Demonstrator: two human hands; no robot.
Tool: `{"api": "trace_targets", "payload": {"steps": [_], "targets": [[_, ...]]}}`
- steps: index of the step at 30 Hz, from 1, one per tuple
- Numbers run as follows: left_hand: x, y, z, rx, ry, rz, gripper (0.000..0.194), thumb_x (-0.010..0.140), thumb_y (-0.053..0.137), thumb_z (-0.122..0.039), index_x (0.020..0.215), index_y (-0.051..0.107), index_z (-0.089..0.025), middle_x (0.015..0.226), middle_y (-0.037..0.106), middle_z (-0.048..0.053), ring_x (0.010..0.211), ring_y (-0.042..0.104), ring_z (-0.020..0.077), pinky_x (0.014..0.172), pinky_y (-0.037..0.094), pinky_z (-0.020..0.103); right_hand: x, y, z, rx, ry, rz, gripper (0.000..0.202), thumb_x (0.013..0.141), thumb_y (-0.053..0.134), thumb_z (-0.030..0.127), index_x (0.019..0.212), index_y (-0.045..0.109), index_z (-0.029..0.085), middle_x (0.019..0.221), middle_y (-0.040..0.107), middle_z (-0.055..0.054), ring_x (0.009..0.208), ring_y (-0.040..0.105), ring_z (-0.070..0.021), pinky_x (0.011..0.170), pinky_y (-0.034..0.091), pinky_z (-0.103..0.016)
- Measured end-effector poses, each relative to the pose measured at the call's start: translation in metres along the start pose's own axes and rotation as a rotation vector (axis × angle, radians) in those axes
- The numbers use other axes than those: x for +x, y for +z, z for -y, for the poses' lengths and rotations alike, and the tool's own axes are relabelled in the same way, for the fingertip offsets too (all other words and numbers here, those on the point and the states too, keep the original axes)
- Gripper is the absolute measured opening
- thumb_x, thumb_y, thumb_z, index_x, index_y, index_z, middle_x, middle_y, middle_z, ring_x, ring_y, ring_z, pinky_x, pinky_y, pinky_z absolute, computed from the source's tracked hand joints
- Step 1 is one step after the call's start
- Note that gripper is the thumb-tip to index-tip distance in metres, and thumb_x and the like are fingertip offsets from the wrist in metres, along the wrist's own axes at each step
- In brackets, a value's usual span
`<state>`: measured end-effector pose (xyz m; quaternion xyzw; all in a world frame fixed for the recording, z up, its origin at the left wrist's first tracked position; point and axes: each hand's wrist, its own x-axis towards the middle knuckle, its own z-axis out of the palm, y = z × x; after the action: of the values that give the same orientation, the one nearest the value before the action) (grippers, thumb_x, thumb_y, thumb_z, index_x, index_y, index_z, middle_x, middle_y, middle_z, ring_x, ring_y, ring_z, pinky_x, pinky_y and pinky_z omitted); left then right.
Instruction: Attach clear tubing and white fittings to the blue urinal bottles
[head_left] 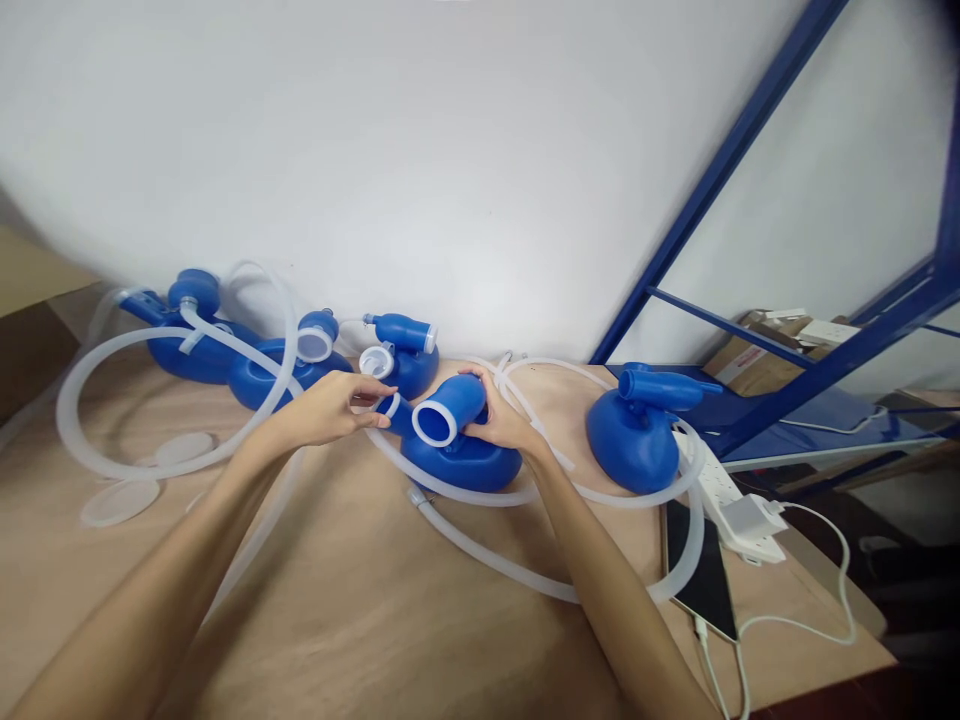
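A pale wooden tabletop (322,600) is spreading across the foreground beneath both forearms. At the near right, a dark-screened flat phone (705,580) is lying with a thin white cable (703,632) running to its near end. A translucent flexible hose (495,570) is curving over the wood, its clamped end lying just in front of a rounded blue plastic vessel (461,465). Thin translucent round discs (120,503) are resting at the left.

The vessel is sitting at the middle of the tabletop. The right hand (499,412) is grasping the wide blue cylinder with a white rim (450,408) above it, the open mouth facing toward the camera. The left hand (341,408) is pinching the rim of a narrower blue tubular spout (394,408) at the left.

To the right, a white multi-socket power strip (716,485) is holding a square white charger (752,518), beside another rounded blue vessel (634,440). Behind the hands and to the left, similar blue vessels (409,368) are standing, with looped hoses (71,400) among those at the left. Farther right, a blue metal shelf frame (731,160) is holding an open brown cardboard box (757,365). A plain white wall (420,150) is rising behind.
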<state>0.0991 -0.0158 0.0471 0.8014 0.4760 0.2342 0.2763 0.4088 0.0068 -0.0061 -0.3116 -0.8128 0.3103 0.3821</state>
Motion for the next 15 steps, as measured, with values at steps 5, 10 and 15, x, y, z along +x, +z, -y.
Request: {"api": "trace_targets", "payload": {"steps": [5, 10, 15], "targets": [[-0.006, 0.007, 0.004, 0.034, 0.060, -0.036, 0.072, 0.077, 0.071, -0.071, 0.126, 0.077, -0.019, 0.131, 0.075, 0.013, 0.111, 0.073, 0.0348, 0.096, 0.059, 0.043, 0.003, 0.001, 0.005, 0.015, 0.053, 0.031, 0.077, 0.069, 0.075, 0.026, 0.137, 0.038, 0.022, 0.141, 0.050, -0.013, 0.134, 0.053, -0.0326, 0.117, 0.042, -0.051], [-0.018, 0.012, -0.005, 0.139, 0.063, -0.082, 0.063, 0.081, 0.066, -0.064, 0.126, 0.078, -0.021, 0.127, 0.077, 0.011, 0.103, 0.074, 0.0339, 0.095, 0.057, 0.043, 0.001, -0.001, 0.007, -0.018, 0.011, 0.026, 0.075, 0.072, 0.077, 0.028, 0.136, 0.039, 0.023, 0.140, 0.051, -0.014, 0.135, 0.051, -0.0336, 0.116, 0.043, -0.051], [-0.007, 0.039, -0.030, 0.080, -0.028, -0.195, 0.049, 0.091, 0.054, -0.062, 0.094, 0.080, -0.020, 0.101, 0.080, 0.011, 0.098, 0.072, 0.0335, 0.095, 0.055, 0.045, -0.001, -0.001, 0.007, -0.030, -0.008, 0.093, 0.074, 0.073, 0.078, 0.029, 0.136, 0.040, 0.024, 0.138, 0.053, -0.013, 0.136, 0.051, -0.0348, 0.120, 0.038, -0.053]]}}
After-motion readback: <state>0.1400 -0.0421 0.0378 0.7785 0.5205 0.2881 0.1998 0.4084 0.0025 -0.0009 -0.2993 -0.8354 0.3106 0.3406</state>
